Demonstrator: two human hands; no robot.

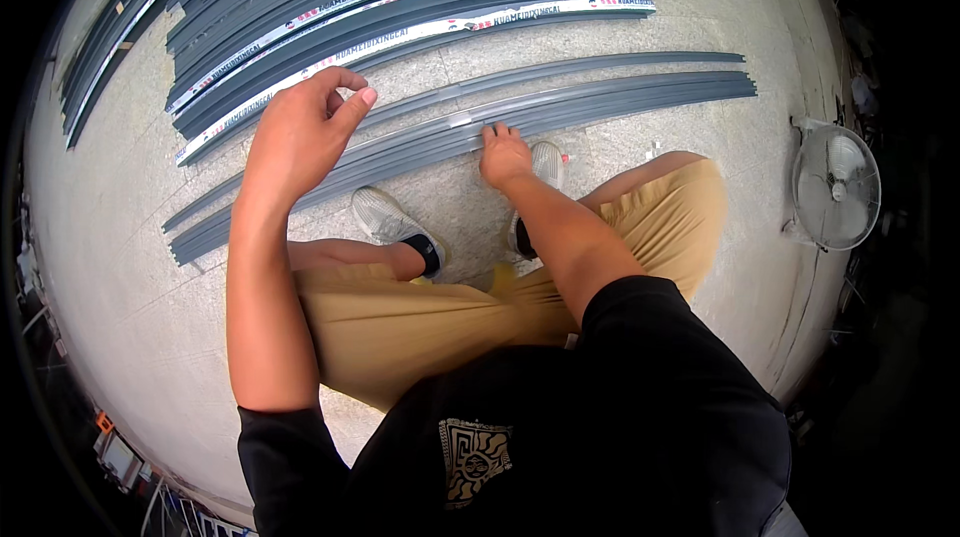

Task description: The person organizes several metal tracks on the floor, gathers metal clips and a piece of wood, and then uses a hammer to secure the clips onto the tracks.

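Note:
Long, thin grey strips lie side by side in a bundle on the floor, running left to right in front of my feet. A shiny clear band crosses them near the middle. My right hand rests at the bundle's near edge, its fingers bent over the strips just right of that band. Above the left part of the strips, my left hand is raised, loosely curled, with a gap between thumb and index finger. Nothing shows in it; its other fingers are mostly hidden. Another narrow group of grey strips lies just beyond.
A large stack of dark grey profiles with white printed film covers the floor farther off; more profiles lie at far left. A round fan stands at right. My shoes are close to the bundle. A blurred yellow thing shows between my legs.

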